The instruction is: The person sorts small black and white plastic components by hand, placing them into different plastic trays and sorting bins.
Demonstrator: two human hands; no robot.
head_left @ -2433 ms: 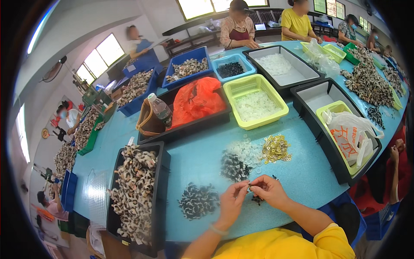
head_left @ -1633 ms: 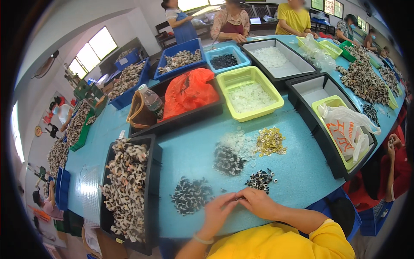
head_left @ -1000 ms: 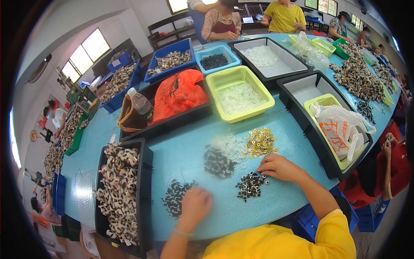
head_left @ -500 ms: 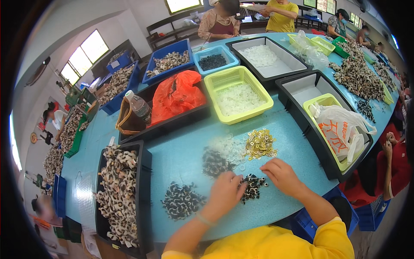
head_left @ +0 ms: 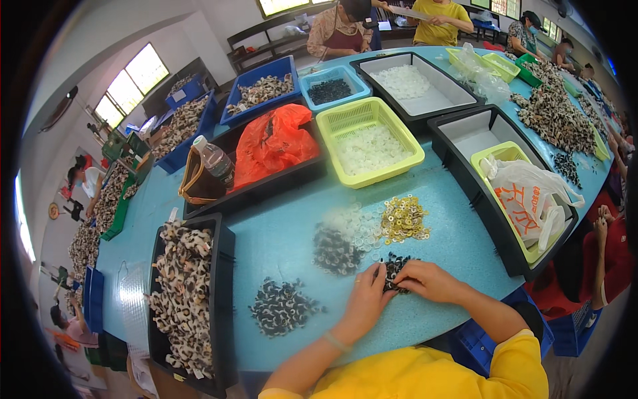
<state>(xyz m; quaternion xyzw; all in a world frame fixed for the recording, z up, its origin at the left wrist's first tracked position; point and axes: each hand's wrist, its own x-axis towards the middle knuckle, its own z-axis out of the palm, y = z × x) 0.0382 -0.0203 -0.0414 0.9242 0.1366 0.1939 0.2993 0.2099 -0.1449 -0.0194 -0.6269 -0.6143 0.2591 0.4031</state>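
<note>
Both hands meet at a small pile of black ring-like parts [head_left: 393,265] on the blue table. My left hand [head_left: 364,294] lies along the pile's left side, its fingers drawn together. From the right, my right hand [head_left: 430,282] reaches in with thumb and fingers pinched at the pile's near edge. Whatever sits between the fingertips is too small to make out. Just beyond lie brass-coloured washers [head_left: 404,219], clear rings [head_left: 355,226] and a heap of dark small parts [head_left: 335,249]. A pile of black-and-white pieces [head_left: 282,307] is left of my left hand.
A black tray of mottled pieces [head_left: 183,299] stands at left. Farther off are a yellow basket [head_left: 372,174] of clear parts, a red plastic bag [head_left: 276,139], a bottle [head_left: 214,161] and a black tray [head_left: 465,174] with a white bag. Co-workers [head_left: 442,23] are around the table.
My right hand has come down and left to the black pile, beside the left hand. The left hand has shifted slightly right, and its fingers now touch the pile.
</note>
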